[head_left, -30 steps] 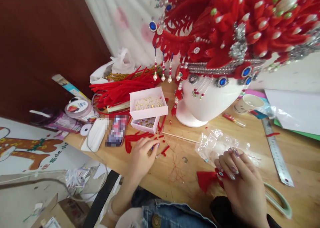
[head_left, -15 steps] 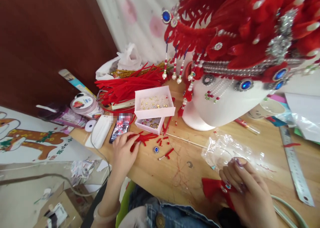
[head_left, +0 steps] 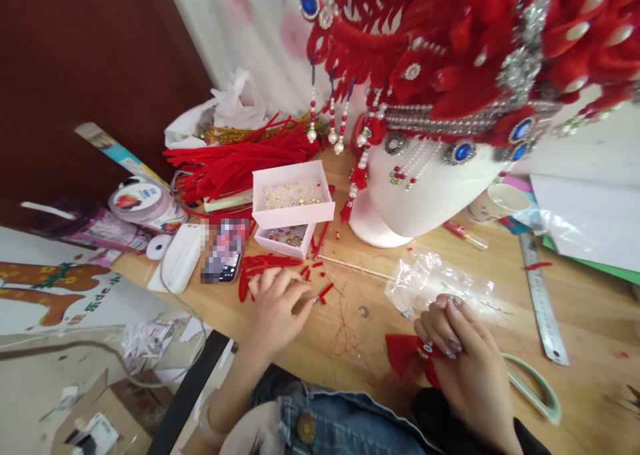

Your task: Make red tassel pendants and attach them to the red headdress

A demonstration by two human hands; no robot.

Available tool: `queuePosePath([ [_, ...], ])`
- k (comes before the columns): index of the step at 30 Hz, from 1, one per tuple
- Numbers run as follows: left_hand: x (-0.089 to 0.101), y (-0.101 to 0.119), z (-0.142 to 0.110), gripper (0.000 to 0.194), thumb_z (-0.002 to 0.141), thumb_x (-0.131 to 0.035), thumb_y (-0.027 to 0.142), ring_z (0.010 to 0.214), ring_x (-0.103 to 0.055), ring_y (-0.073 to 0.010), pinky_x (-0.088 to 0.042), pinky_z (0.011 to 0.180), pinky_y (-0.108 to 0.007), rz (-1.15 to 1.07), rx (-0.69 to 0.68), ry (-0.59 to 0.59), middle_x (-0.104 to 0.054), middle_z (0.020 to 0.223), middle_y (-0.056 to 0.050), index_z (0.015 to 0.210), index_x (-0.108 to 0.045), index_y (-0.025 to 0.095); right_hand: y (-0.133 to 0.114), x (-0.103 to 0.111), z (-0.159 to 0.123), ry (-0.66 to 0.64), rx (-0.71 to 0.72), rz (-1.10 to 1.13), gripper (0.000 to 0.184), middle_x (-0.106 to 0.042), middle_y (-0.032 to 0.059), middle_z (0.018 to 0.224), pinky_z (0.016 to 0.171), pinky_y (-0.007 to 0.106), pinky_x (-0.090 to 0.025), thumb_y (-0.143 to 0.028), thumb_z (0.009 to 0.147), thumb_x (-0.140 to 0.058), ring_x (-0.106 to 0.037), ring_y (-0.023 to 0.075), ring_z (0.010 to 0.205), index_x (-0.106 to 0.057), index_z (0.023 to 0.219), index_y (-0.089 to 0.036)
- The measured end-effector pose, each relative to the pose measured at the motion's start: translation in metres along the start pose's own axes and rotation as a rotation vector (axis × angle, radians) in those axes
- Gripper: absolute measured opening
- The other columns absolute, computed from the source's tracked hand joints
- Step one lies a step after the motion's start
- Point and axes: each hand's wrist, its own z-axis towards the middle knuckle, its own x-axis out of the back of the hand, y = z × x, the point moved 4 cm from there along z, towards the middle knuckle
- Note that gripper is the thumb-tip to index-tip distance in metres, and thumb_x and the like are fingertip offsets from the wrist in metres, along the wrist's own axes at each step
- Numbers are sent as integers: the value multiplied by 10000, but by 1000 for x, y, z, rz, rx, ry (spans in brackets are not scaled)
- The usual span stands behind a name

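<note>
My left hand (head_left: 281, 305) is low over the table, fingers bent and the thumb a little apart from them. It is beside cut red chenille strips (head_left: 267, 262) and small red snippets (head_left: 326, 290). The round blue gem is out of sight around this hand. My right hand (head_left: 457, 342) is closed, with thumb and fingers together. From under its fingers a red velvety piece (head_left: 400, 354) sticks out, bearing a small pale-blue gem (head_left: 427, 350). Whatever is between the right fingertips is hidden.
Bead-filled pink boxes (head_left: 293, 214) are stacked beyond my left hand, beside a phone (head_left: 229, 268). A white foam head (head_left: 425, 195) wears a red jewelled headdress (head_left: 450, 62). Clear plastic bag (head_left: 430, 285), steel ruler (head_left: 543, 308) and green-handled tool (head_left: 547, 402) lie rightward.
My left hand has moved right, off the red strips and over the place where the blue gem was lying. My right hand stays closed by the red piece. The view has shifted.
</note>
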Motion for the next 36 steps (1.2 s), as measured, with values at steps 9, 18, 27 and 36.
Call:
queuePosePath([
  [9,32,-48,-19,201,926,-564,211,914,-595,-240,-398,850,-418,114,90,275,-720,927,-54,1001,-742,266,5,7,-2,-2,-48,-34,300,-298,-92,477,410,166,-322,-386,702,-832,-225,40,431,-621,728,-175],
  [18,35,-80,-5,334,968,-461,212,1139,-563,-283,-384,923,-451,197,91,84,-700,1198,-73,1180,-706,292,9,5,-9,6,-58,-26,304,-297,-89,496,416,157,-319,-377,693,-843,-213,40,451,-624,731,-169],
  [27,26,-82,11,200,922,-570,224,1124,-599,-279,-347,998,-505,53,80,104,-756,1104,-47,957,-759,277,12,13,-15,27,-68,-33,318,-288,-87,510,417,150,-313,-395,699,-844,-216,36,455,-620,735,-172],
  [36,40,-103,8,219,914,-541,382,920,-721,-223,-535,862,-356,-563,445,429,-781,925,-83,959,-640,192,17,18,-17,27,-88,-35,337,-259,-83,507,418,177,-315,-435,701,-835,-200,46,454,-609,726,-185],
])
